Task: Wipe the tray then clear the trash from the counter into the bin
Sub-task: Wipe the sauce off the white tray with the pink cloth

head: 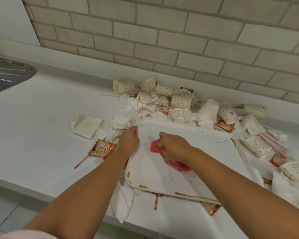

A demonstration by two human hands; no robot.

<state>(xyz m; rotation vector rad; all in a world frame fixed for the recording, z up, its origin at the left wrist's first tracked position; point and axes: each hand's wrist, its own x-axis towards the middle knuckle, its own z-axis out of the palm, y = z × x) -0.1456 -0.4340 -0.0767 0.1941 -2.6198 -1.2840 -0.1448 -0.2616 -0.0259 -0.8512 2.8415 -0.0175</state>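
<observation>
Pink cloth (154, 147) is bunched in the right hand (173, 146), whose fingers curl round it and press it onto the white tray (205, 152) just left of the tray's middle. The left hand (129, 140) grips the rim at ten o'clock and steadies it. The tray lies on the counter (41, 126), its near edge resting on paper and a sachet, so it likely rocks. A firm left-hand hold matters. The wiping looks partly done: brown streaks (236, 145) show along the rim at two o'clock, along the near rim at six, and at the seven o'clock corner, with a thin one near the middle. Long strokes from the middle out to each rim, with the cloth refolded to a fresh face, should lift them without smearing. The raised lip will need a fingertip behind the cloth. Dotted cups (181, 100) crowd the tray from twelve to three o'clock, napkins (86, 125) lie from nine to eleven, and sachets (103, 149) and straws (81, 162) are scattered about. Wide strokes could knock this trash around or drag it onto the wet tray. A sink (7, 73) sits at far nine o'clock. The bin is not in view.
</observation>
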